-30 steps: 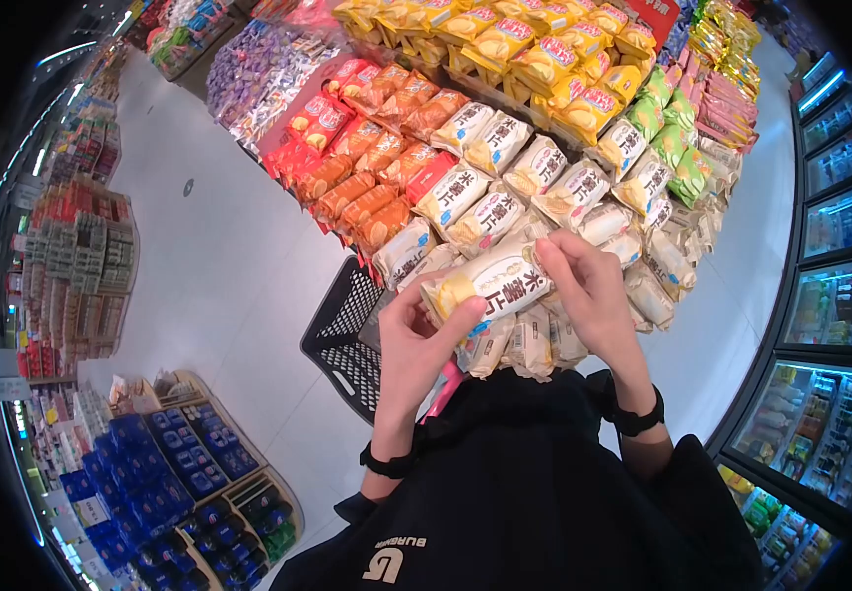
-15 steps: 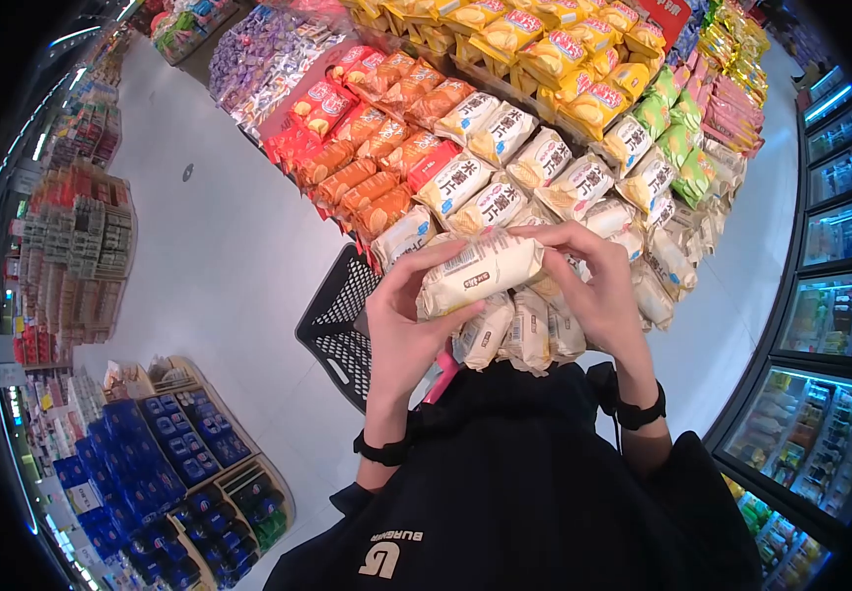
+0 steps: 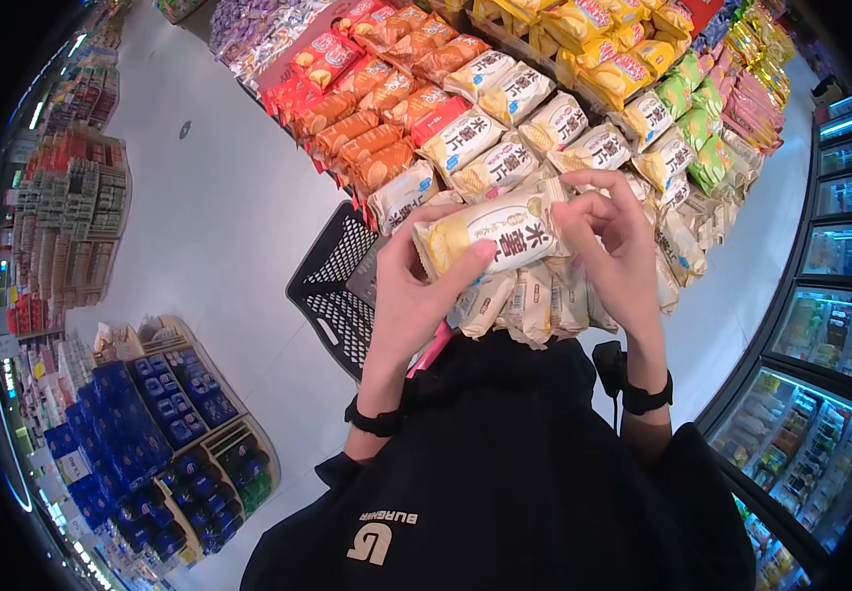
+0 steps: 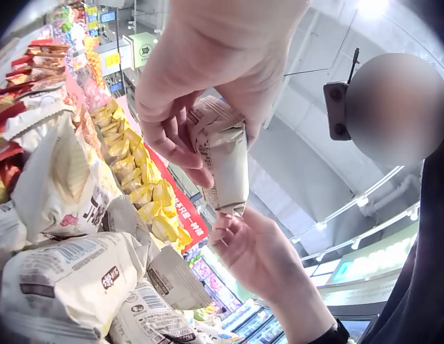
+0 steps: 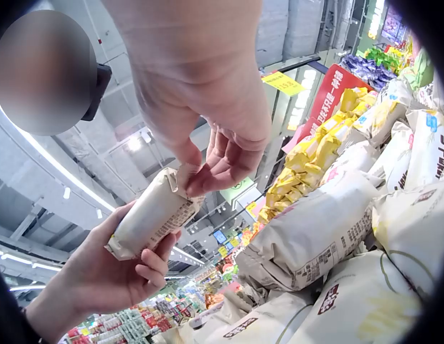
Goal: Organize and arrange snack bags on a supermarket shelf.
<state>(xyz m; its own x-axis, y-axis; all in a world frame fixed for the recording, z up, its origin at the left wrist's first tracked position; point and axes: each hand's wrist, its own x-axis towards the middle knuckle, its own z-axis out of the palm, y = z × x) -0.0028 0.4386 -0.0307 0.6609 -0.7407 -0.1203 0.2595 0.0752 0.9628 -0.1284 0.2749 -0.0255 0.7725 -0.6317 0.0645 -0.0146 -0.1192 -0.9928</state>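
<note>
A cream packet of chips (image 3: 516, 229) with dark lettering and a gold patch is held up over the display, its printed front facing up. My left hand (image 3: 411, 295) grips its left end, thumb across the front and fingers behind. At the other end, my right hand (image 3: 625, 251) pinches the crimped edge between thumb and forefinger. The right wrist view shows the fingertips at the corner of the packet (image 5: 152, 211), the other fingers curled. In the left wrist view, the underside of the packet (image 4: 229, 168) shows beyond the left palm.
Matching cream packets (image 3: 485, 163) lie in rows beneath and beyond my hands. Orange packets (image 3: 372, 148) are to the left, yellow packets (image 3: 623, 74) at the back, green packets (image 3: 712, 163) to the right. A black shopping basket (image 3: 332, 286) stands left of the display. Glass-door coolers (image 3: 800, 414) line the right side.
The packet has been rolled from front to barcode side and back to its front. My right hand has shifted from holding its side to pinching its end. The head view has tilted slightly.
</note>
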